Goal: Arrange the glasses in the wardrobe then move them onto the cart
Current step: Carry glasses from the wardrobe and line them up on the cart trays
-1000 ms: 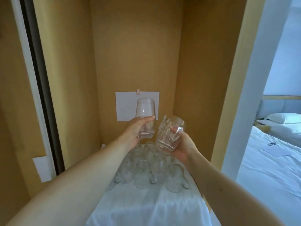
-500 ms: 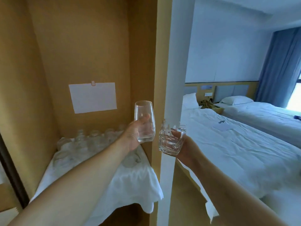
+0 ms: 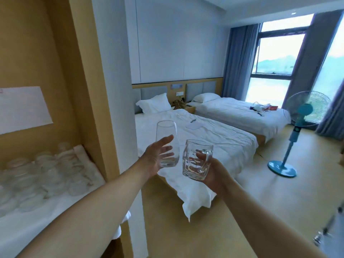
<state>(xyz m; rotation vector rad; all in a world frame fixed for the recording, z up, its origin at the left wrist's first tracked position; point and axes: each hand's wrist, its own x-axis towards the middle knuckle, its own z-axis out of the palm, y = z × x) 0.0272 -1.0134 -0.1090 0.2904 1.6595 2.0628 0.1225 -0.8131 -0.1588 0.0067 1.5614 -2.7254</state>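
A tall glass (image 3: 167, 146) at frame centre is gripped by the left hand (image 3: 156, 157); just right, a handled mug (image 3: 197, 159) is gripped by the right hand (image 3: 214, 173). More glasses (image 3: 46, 172) stay on the wardrobe shelf (image 3: 55, 213), lower left. Carry both upright and apart so they don't clink

One camera on my head looks forward and down, close over my forearms, wardrobe shelf (image 3: 61, 200) at left, beds ahead.

Showing clear, glossy glass in the smooth tall tumbler (image 3: 167, 144) and the faceted mug (image 3: 195, 161). Lying rumpled and matt, white cloth (image 3: 61, 207) over the matt wood-grain wardrobe (image 3: 55, 53). Gleaming faintly, glossy blue plastic on the fan (image 3: 290, 135).
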